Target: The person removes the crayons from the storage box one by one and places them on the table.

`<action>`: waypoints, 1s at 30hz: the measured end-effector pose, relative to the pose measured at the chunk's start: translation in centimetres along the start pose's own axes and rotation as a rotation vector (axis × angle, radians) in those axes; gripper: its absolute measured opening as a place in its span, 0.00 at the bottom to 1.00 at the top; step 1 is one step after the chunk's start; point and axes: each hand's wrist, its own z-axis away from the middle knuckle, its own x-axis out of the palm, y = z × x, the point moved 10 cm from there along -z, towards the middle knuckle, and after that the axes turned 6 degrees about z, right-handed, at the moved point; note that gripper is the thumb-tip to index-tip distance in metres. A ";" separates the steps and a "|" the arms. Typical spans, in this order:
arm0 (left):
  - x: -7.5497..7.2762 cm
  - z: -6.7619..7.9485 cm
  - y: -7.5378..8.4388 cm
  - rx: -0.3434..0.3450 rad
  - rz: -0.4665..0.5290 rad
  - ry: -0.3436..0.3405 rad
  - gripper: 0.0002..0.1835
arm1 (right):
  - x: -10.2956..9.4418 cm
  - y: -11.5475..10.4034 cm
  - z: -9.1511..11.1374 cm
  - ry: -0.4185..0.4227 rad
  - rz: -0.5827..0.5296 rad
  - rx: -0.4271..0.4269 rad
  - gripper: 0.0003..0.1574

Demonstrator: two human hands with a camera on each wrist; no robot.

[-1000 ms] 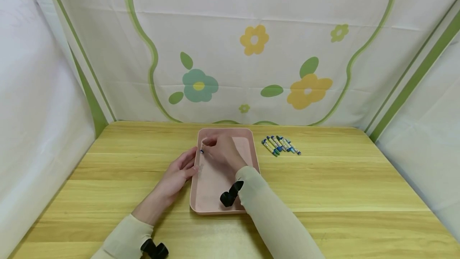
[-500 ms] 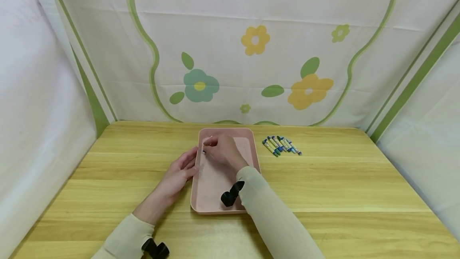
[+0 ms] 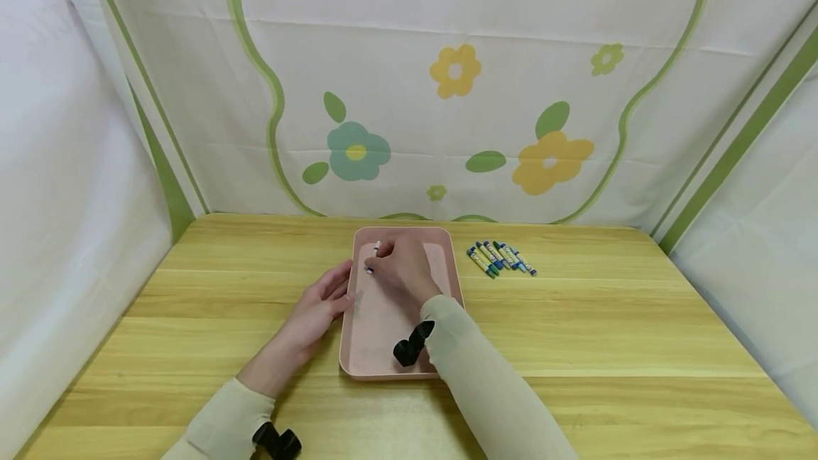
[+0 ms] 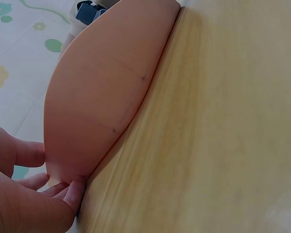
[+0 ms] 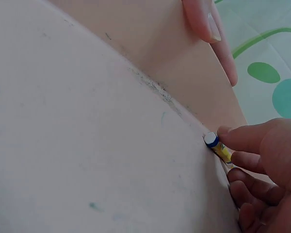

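Observation:
In the head view a pink tray [image 3: 377, 332] lies on the wooden table. Over its far left part my right hand [image 3: 404, 265] pinches a crayon [image 3: 369, 271] between thumb and fingers. The right wrist view shows that crayon [image 5: 221, 150] close up: white tip, blue band, yellow wrapper, low beside the tray wall. The hand hides its middle in the head view. My left hand [image 3: 319, 307] touches the tray's left side; in the left wrist view its fingers [image 4: 75, 194] rest against the outer wall.
Right of the tray several crayons [image 3: 500, 257] with blue and yellow wrappers lie side by side. Dark smudges [image 5: 157, 90] mark the tray's inner corner. A white curtain [image 3: 409, 112] with printed flowers hangs behind the table [image 3: 607, 325].
My right hand has shifted slightly right, away from the tray's left wall, with the crayon. Both crayon ends now show in the head view. The left hand has stayed in place.

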 end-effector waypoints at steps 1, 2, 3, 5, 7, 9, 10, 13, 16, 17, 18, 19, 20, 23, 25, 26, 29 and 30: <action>0.0 0.0 0.0 0.001 0.003 0.000 0.37 | 0.0 0.0 0.0 0.003 -0.002 0.001 0.12; 0.1 0.0 0.0 0.004 0.005 -0.003 0.37 | 0.0 0.0 0.0 0.003 0.000 0.003 0.12; 0.0 0.0 0.0 0.002 0.010 -0.001 0.37 | 0.0 0.1 0.0 0.001 -0.003 0.008 0.11; 0.1 0.1 0.1 0.004 0.017 -0.004 0.36 | 0.0 0.1 0.0 -0.006 -0.001 0.016 0.09; 0.1 0.1 0.1 0.006 0.022 -0.007 0.36 | 0.0 0.1 -0.1 -0.016 0.001 0.022 0.11; 0.1 0.1 0.1 0.006 0.025 -0.006 0.36 | 0.1 0.1 -0.2 -0.028 0.005 0.026 0.15; 0.1 0.1 0.1 0.005 0.026 -0.006 0.36 | 0.2 0.0 -0.2 -0.032 0.009 0.025 0.17; 0.1 0.1 0.0 0.002 0.022 -0.003 0.36 | 0.2 0.0 -0.2 -0.037 0.020 0.025 0.19; 0.1 0.0 0.0 -0.003 0.023 0.004 0.36 | 0.2 0.0 -0.2 -0.029 0.023 0.032 0.20; 0.0 0.0 0.0 -0.005 0.022 0.005 0.36 | 0.1 0.0 -0.2 -0.025 0.022 0.036 0.20; 0.0 0.0 0.0 -0.007 0.022 0.004 0.36 | 0.1 0.1 -0.2 -0.021 0.022 0.039 0.21; 0.0 0.0 0.0 -0.009 0.022 0.005 0.36 | 0.1 0.1 -0.2 -0.016 0.021 0.041 0.21; 0.0 0.0 0.0 -0.011 0.025 0.008 0.36 | 0.0 0.1 -0.2 -0.011 0.020 0.042 0.21; -0.1 0.0 -0.1 -0.011 0.022 0.005 0.36 | -0.2 0.1 -0.2 0.005 0.026 0.028 0.20; -0.1 0.0 0.0 -0.010 0.021 0.006 0.36 | -0.3 0.1 -0.2 0.019 0.032 0.021 0.18; -0.1 0.0 0.0 -0.009 0.022 0.006 0.36 | -0.4 0.1 -0.2 0.025 0.032 0.021 0.17; 0.0 0.1 0.0 -0.001 0.022 0.000 0.36 | -0.5 0.2 -0.1 0.042 0.035 0.032 0.14; 0.0 0.1 0.1 0.001 0.022 0.000 0.36 | -0.5 0.2 -0.1 0.043 0.036 0.041 0.12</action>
